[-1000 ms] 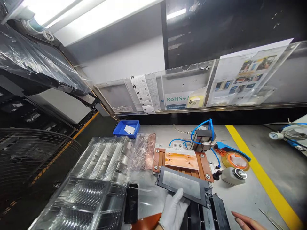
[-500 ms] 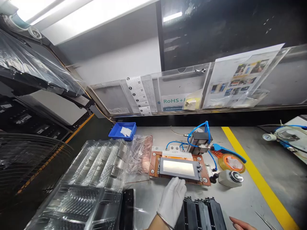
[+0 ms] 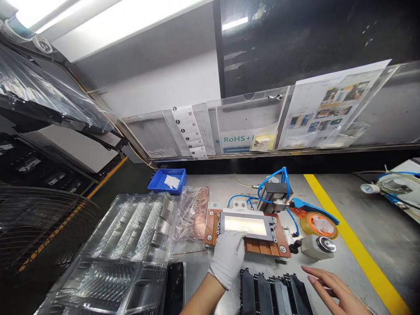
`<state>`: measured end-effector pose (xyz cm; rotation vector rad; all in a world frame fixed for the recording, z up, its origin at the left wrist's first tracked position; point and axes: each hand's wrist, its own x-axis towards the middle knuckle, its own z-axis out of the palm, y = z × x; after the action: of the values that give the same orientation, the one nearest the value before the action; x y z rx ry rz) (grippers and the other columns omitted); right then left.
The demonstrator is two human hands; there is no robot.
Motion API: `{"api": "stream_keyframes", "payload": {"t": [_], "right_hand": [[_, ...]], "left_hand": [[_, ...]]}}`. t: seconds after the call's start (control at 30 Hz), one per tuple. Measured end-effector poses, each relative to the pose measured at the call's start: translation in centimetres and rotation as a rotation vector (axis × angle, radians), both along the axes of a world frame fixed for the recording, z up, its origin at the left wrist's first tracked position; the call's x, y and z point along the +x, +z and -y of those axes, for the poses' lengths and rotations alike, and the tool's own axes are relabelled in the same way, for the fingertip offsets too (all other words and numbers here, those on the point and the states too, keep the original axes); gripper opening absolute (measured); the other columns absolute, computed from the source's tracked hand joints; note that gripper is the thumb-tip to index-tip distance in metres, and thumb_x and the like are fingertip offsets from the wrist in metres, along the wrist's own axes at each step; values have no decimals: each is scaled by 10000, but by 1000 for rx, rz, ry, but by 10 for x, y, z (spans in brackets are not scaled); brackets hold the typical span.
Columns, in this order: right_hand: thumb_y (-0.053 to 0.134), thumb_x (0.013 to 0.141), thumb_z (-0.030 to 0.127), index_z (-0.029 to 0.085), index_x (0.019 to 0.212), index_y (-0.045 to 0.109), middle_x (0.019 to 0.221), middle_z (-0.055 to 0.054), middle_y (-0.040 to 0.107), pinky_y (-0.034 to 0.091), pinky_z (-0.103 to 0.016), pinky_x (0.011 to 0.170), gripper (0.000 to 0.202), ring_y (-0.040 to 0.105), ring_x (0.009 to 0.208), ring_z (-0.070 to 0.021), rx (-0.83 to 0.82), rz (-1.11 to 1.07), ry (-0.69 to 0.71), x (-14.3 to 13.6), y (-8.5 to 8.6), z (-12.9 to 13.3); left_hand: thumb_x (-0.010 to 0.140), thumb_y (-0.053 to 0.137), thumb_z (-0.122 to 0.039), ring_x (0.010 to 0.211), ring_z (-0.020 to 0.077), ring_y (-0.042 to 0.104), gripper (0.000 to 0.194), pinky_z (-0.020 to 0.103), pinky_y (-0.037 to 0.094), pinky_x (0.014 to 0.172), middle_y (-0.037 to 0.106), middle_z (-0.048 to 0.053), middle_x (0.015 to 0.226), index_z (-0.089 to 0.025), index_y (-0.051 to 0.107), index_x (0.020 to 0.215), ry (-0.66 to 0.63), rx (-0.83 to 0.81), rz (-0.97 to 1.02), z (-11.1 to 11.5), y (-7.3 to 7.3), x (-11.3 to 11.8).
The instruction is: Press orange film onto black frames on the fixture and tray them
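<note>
Black-framed panel (image 3: 246,226) sits flat on the copper fixture (image 3: 262,245), mid-bench, its pale window facing up. Left hand (image 3: 227,258), in a white glove, rests fingers on the panel's near-left edge, loosely spread and flat, pressing rather than gripping. Right hand (image 3: 331,288) is bare, open and relaxed, fingers wide, hovering low over the grey bench (image 3: 367,227) at the near right, holding nothing, just beside the stack of black frames (image 3: 272,291).

To seat it well, I'd judge: press evenly along the frame edge, keep the glove off the pale window, and check the corners line up with the fixture screws.

Blue air hoses (image 3: 275,175) and a small black block (image 3: 274,192) sit at the fixture's far side. Tape dispenser (image 3: 315,218) to the right, yellow floor-style stripe (image 3: 354,245) beyond. Clear plastic trays (image 3: 131,245) fill the near left; blue bin (image 3: 166,180) far left.
</note>
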<state>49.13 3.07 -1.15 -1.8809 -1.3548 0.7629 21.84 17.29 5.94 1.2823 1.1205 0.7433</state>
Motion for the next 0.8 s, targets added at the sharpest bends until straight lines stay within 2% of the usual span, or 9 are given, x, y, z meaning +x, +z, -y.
{"api": "stream_keyframes", "payload": {"t": [0.1, 0.2, 0.33, 0.4, 0.47, 0.53, 0.6, 0.7, 0.8], "right_hand": [[470, 890, 625, 237, 1159, 678, 1200, -125, 629, 624, -322, 688, 516, 699, 980, -270, 63, 86, -26, 1, -1, -26], [392, 920, 612, 188, 1231, 602, 1285, -172, 553, 614, -416, 777, 566, 713, 834, -237, 77, 200, 6, 6, -5, -49], [409, 899, 602, 205, 1237, 586, 1280, -154, 610, 543, -532, 917, 550, 671, 1039, -328, 38, 270, 85, 13, -4, -64], [431, 885, 599, 221, 1186, 610, 1180, -128, 675, 547, -550, 880, 516, 664, 1047, -357, 8, 294, 99, 14, 2, -64], [424, 877, 598, 229, 1088, 641, 1115, -117, 702, 551, -559, 831, 477, 681, 982, -370, -14, 312, 98, 15, 9, -62], [428, 858, 612, 238, 1005, 659, 1116, -116, 700, 537, -560, 856, 463, 671, 1001, -375, -23, 310, 103, 14, 16, -60], [423, 843, 636, 233, 1039, 663, 1170, -132, 667, 526, -549, 892, 509, 651, 1053, -372, -29, 284, 93, 10, 21, -61], [402, 851, 660, 201, 1203, 621, 1208, -156, 631, 533, -534, 889, 618, 669, 997, -348, -57, 206, 42, -5, 21, -70], [427, 840, 656, 177, 1185, 631, 1144, -150, 679, 514, -498, 954, 625, 667, 1029, -320, -69, 92, 9, -24, 15, -90]], "left_hand": [[759, 679, -240, 1483, 317, 254, 493, 467, -24, 1248, 520, 74, 1473, -245, 650, 1251, -147, 224, -79, -6, -4, 9], [769, 679, -260, 1516, 320, 142, 690, 473, -88, 1236, 358, 94, 1573, -204, 471, 1424, -233, 378, -206, -7, -19, 16], [827, 634, -325, 1520, 322, 107, 695, 492, -67, 1237, 303, 99, 1595, -190, 400, 1467, -289, 436, -342, -7, -28, 16], [827, 641, -352, 1518, 330, 113, 702, 509, -57, 1237, 325, 107, 1587, -183, 405, 1467, -279, 434, -361, -8, -24, 12], [812, 660, -378, 1519, 332, 112, 685, 500, -50, 1242, 355, 119, 1578, -172, 464, 1435, -161, 411, -387, -12, -16, 4], [819, 639, -398, 1510, 321, 171, 641, 466, 21, 1252, 381, 141, 1567, -151, 506, 1395, 31, 363, -441, -18, -11, -10], [858, 562, -408, 1442, 311, 339, 604, 459, 198, 1223, 433, 184, 1517, -124, 489, 1387, 172, 283, -483, -25, -9, -26], [879, 483, -412, 1231, 326, 556, 571, 491, 396, 1089, 564, 247, 1331, -65, 498, 1333, 203, 149, -501, -37, -14, -47], [841, 538, -471, 1112, 326, 615, 527, 487, 422, 1047, 651, 220, 1153, -74, 605, 1182, 165, 77, -494, -47, -21, -51]]}}
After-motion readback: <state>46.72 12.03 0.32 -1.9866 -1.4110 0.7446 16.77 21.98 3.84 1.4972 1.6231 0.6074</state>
